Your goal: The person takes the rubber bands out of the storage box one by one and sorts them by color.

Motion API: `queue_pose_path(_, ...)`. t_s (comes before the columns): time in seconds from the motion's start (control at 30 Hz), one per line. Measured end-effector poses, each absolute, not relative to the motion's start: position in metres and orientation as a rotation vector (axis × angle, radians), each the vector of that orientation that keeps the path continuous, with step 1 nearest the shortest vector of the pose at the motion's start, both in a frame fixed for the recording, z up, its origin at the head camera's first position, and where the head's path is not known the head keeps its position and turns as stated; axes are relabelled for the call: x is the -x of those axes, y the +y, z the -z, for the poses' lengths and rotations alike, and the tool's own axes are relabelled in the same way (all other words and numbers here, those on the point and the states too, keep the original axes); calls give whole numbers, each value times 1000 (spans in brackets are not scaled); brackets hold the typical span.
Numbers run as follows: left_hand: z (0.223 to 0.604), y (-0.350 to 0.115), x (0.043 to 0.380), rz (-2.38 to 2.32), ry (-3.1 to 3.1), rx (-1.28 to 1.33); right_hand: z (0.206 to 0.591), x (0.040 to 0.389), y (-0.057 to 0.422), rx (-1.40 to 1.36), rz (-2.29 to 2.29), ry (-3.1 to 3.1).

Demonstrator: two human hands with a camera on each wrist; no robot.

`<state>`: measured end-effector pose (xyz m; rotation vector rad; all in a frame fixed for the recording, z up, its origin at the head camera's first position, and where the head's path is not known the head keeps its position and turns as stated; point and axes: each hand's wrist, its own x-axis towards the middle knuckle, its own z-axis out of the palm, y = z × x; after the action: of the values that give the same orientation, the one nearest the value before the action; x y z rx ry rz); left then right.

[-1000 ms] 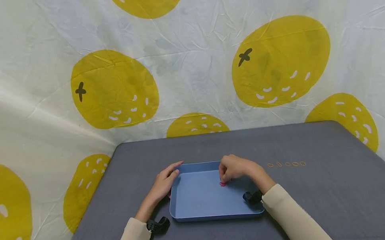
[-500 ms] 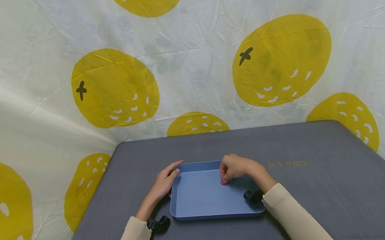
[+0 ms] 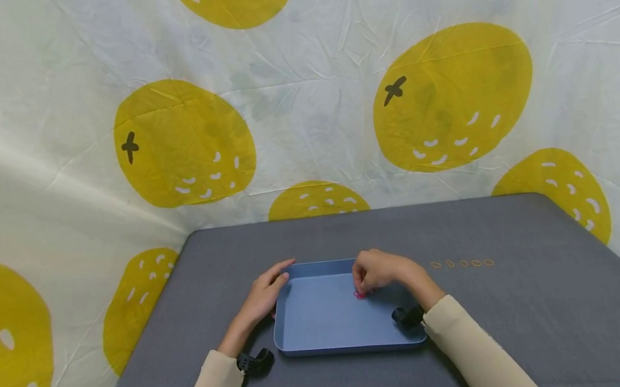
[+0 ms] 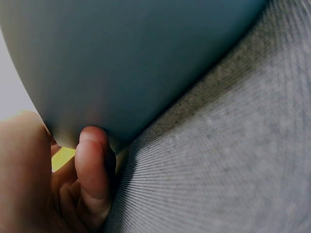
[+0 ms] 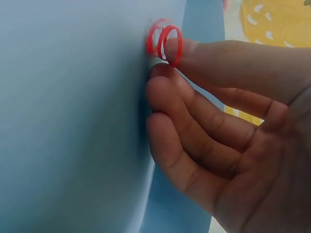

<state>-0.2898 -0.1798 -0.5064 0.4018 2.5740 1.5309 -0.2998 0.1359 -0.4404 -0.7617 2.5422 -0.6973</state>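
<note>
Abt same as b4; L hand (image 3: 261, 295) still grips blue tray (image 3: 317, 322); R hand (image 3: 380, 269) still pinching red bands (image 5: 161, 44) inside.

Left half of blue tray (image 3: 314, 322) left room for a hand from above; low walls ringed it. Right hand (image 3: 377, 270) and its wrist camera (image 3: 406, 318) blocked the right side, red bands (image 3: 360, 295) at the fingertips. Left hand (image 3: 263, 297) obstructed the far left corner. Table (image 3: 563, 317) gave passage right of the right forearm.
</note>
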Motion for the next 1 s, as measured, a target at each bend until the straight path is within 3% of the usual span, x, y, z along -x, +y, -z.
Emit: queue_pose_path(1.0, 508, -182, 289, -1540, 2578, -401, 435, 298, 138, 799, 764, 2548)
